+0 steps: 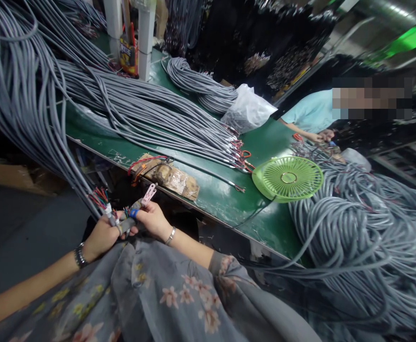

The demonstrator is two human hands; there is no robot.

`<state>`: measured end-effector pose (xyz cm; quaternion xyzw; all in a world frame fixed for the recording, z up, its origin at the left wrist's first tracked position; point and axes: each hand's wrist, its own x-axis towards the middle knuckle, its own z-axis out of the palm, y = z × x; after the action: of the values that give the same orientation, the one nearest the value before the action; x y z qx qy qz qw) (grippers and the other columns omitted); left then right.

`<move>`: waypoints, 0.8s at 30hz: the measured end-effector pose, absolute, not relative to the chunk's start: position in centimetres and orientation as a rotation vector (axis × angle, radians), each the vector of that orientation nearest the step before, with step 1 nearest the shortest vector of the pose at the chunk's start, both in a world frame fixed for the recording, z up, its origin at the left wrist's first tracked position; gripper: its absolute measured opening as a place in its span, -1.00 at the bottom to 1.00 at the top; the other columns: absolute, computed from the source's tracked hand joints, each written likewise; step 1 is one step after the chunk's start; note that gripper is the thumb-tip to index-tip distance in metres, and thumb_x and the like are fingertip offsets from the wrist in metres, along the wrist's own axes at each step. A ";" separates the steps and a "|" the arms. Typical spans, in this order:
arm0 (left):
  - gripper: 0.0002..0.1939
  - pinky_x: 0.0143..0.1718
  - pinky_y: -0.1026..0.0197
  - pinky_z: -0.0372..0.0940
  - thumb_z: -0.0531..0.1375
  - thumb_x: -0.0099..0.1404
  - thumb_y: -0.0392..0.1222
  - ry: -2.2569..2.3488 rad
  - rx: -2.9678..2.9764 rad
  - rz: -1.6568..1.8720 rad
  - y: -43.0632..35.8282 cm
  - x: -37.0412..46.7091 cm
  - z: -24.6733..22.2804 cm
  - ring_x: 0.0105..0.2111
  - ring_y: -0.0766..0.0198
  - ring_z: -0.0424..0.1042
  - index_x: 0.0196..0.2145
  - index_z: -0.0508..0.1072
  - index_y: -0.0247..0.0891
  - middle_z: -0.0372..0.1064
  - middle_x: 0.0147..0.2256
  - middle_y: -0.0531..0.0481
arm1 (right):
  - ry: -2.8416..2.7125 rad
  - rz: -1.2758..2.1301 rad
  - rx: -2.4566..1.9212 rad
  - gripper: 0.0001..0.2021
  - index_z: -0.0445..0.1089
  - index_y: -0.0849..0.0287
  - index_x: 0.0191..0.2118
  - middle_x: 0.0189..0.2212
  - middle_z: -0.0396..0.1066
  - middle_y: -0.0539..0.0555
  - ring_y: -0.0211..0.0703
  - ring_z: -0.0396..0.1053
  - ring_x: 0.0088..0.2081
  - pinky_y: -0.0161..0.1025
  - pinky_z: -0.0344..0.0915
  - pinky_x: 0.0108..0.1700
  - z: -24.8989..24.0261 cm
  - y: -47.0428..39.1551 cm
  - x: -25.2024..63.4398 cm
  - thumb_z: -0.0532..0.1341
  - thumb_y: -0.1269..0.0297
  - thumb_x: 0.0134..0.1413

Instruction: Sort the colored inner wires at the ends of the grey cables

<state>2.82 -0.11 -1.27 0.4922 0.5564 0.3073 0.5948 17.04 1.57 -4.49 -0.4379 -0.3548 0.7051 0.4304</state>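
My left hand is closed around the end of a grey cable over my lap, where thin coloured wires fan out of the cut sheath. Close beside it, my right hand is closed too, with a blue wrap at the thumb. From its grip a pink slotted piece sticks up, perhaps the handle of a small tool; its lower part is hidden by the fingers. More coloured wire ends show between the two hands.
A green-topped table carries long bundles of grey cables, a taped brown block and a green fan. A heap of coiled cables lies right. Across the table, a co-worker in a light-blue top handles wires.
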 end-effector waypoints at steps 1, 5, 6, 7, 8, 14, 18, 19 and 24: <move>-0.66 -0.61 0.26 0.23 0.38 -0.13 0.07 1.290 1.148 0.713 -0.1 2.8 -1.3 -0.68 0.28 0.32 -0.74 0.39 -0.17 0.46 -0.70 -0.01 | -0.886 1.759 -1.098 -0.73 0.34 0.14 -0.55 -0.62 0.32 -0.09 -0.33 0.21 -0.56 -0.32 0.20 -0.46 -4.5 1.6 17.1 0.41 0.16 -0.33; -0.66 -0.60 0.25 0.25 0.36 -0.07 0.07 1.293 1.078 0.820 -0.2 2.8 -2.2 -0.67 0.26 0.33 -0.72 0.38 -0.17 0.45 -0.70 -0.01 | -0.846 1.709 -1.181 -0.69 0.33 0.14 -0.54 -0.64 0.25 -0.11 -0.35 0.14 -0.59 -0.32 0.14 -0.49 -4.7 1.8 17.0 0.44 0.11 -0.27; -0.65 -0.61 0.26 0.24 0.36 -0.06 0.07 1.291 1.056 0.849 -0.2 2.8 -2.5 -0.67 0.27 0.33 -0.72 0.37 -0.17 0.46 -0.69 -0.01 | -0.834 1.699 -1.193 -0.67 0.33 0.14 -0.54 -0.65 0.23 -0.12 -0.36 0.12 -0.59 -0.32 0.13 -0.49 -4.8 1.8 17.0 0.46 0.10 -0.26; -0.64 -0.62 0.26 0.23 0.37 -0.06 0.07 1.288 1.038 0.869 -0.2 2.8 -2.7 -0.68 0.28 0.33 -0.71 0.36 -0.18 0.48 -0.68 -0.02 | -0.826 1.698 -1.196 -0.66 0.33 0.15 -0.54 -0.65 0.23 -0.12 -0.36 0.12 -0.59 -0.32 0.12 -0.49 -4.9 1.9 17.0 0.47 0.09 -0.27; -0.64 -0.62 0.27 0.22 0.38 -0.07 0.07 1.284 1.022 0.881 -0.2 2.8 -2.9 -0.68 0.28 0.33 -0.70 0.37 -0.19 0.48 -0.67 -0.02 | -0.817 1.705 -1.193 -0.65 0.34 0.15 -0.54 -0.65 0.22 -0.12 -0.36 0.11 -0.59 -0.32 0.12 -0.50 -5.0 2.0 17.0 0.48 0.08 -0.28; -0.69 -0.65 0.29 0.13 0.43 -0.17 0.02 1.262 0.835 0.971 -0.1 3.2 -2.4 -0.67 0.28 0.36 -0.64 0.48 -0.24 0.49 -0.67 -0.05 | -0.765 1.856 -1.072 -0.59 0.43 0.17 -0.45 -0.64 0.27 -0.13 -0.38 0.15 -0.59 -0.33 0.18 -0.47 -5.4 1.6 18.3 0.53 0.01 -0.33; -0.72 -0.64 0.28 0.12 0.44 -0.18 -0.02 1.270 0.791 0.999 -0.2 3.3 -2.0 -0.67 0.30 0.34 -0.65 0.49 -0.24 0.50 -0.66 -0.04 | -0.723 1.913 -1.028 -0.54 0.42 0.17 -0.44 -0.57 0.35 -0.10 -0.38 0.20 -0.55 -0.34 0.21 -0.45 -5.9 1.2 19.6 0.57 0.03 -0.43; -0.73 -0.64 0.28 0.11 0.43 -0.18 -0.03 1.267 0.799 1.002 -0.3 3.3 -1.8 -0.67 0.30 0.34 -0.65 0.49 -0.24 0.49 -0.66 -0.03 | -0.700 1.911 -1.024 -0.53 0.42 0.17 -0.44 -0.57 0.36 -0.10 -0.37 0.21 -0.55 -0.35 0.22 -0.46 -6.0 1.2 19.9 0.57 0.01 -0.42; -0.75 -0.63 0.29 0.07 0.41 -0.13 -0.01 1.204 0.888 0.943 -0.1 3.3 -0.7 -0.65 0.31 0.32 -0.64 0.53 -0.24 0.43 -0.70 -0.01 | -0.635 1.843 -1.027 -0.39 0.43 0.18 -0.38 -0.52 0.41 -0.03 -0.34 0.21 -0.55 -0.34 0.21 -0.51 -5.7 2.4 20.8 0.44 -0.30 -0.34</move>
<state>3.30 -0.06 -0.69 0.3883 0.5264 0.4126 0.6339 20.79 2.40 -5.68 -0.4157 -0.2569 0.7462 0.4520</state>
